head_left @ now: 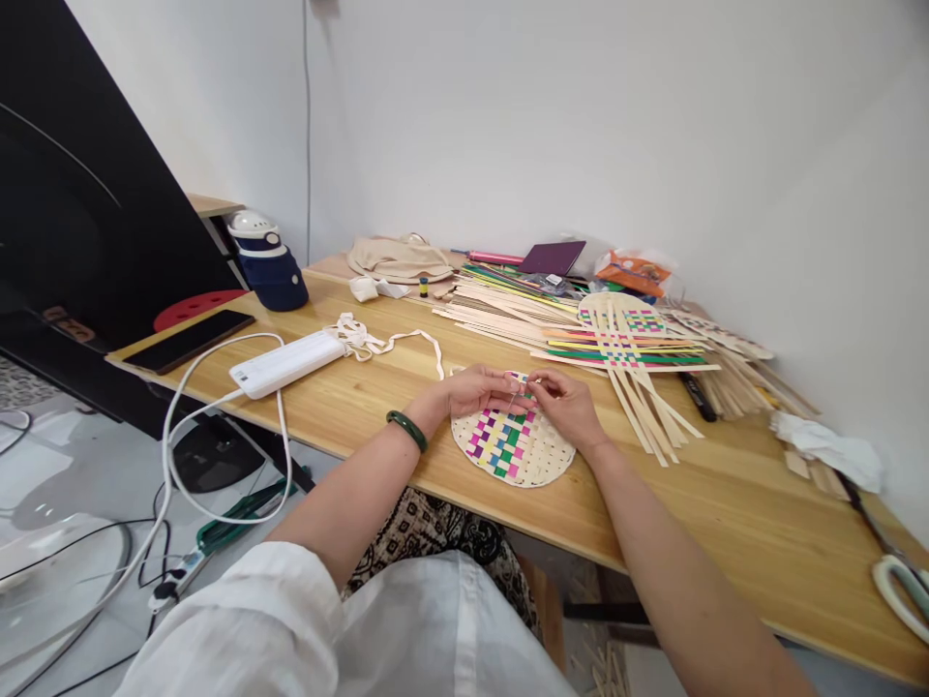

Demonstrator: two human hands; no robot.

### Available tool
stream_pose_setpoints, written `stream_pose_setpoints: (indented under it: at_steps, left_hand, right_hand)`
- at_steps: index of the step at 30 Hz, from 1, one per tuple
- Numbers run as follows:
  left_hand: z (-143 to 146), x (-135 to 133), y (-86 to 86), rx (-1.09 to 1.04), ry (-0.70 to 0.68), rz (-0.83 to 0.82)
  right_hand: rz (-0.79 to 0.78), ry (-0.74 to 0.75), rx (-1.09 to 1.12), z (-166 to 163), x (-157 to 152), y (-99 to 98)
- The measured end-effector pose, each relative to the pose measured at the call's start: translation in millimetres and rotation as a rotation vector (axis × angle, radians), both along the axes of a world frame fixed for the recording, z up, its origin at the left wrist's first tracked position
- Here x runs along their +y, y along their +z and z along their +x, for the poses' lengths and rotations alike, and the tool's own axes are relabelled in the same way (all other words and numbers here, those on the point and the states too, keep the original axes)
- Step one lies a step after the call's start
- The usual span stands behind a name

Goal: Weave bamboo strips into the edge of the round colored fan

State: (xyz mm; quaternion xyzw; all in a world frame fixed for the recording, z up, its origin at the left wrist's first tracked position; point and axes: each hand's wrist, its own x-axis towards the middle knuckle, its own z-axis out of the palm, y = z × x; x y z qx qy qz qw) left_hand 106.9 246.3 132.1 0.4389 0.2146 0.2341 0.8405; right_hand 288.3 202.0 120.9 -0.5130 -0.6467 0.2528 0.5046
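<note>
A round woven fan panel [528, 455] of pale strips, with pink, purple, yellow, blue and green checks, lies at the table's front edge. Over its upper part is my left hand [483, 390], thumb and fingers closed together near the rim. My right hand [567, 402] meets it from the other side in a pinch above the panel. What sits between the fingertips is too small to make out. A white tape [413, 336] runs from a loose bundle down to the panel's upper left.
Behind lie a half-woven piece [620, 334] and many loose strips [500, 305]. A white power strip [286, 363], a phone [190, 341] and a blue jug [270, 271] stand left. At right are a black marker [698, 397], crumpled tissue [827, 450] and scissors [900, 581].
</note>
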Motion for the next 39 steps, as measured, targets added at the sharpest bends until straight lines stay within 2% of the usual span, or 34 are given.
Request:
stream_pose_setpoints:
  at_steps: [5,12,15,18,27,39]
  left_hand:
    - [-2.7,-0.3,1.5,-0.015,0.029,-0.041]
    - [-17.0,10.3,13.7,-0.246,0.374,-0.108]
    - [-24.2,17.1,16.3,-0.345,0.525,-0.149]
    - [-28.3,21.2,17.2,-0.397,0.621,-0.181]
    - [-30.1,21.3,20.0,-0.434,0.703,-0.223]
    - [-32.7,24.5,16.2,-0.412,0.78,-0.218]
  right_hand:
    - [0.004,-0.028,-0.037,1.2,-0.3,-0.1]
    - [-0.052,-0.12,0.019,18.0,2.7,2.2]
    - [-0.116,-0.11,0.084,31.4,6.3,0.3]
    - [-0.161,-0.093,0.166,40.2,8.0,0.6]
    - [-0.103,-0.099,0.425,53.4,4.0,17.4]
    - [-0.127,-0.019,0.721,67.9,5.0,24.0]
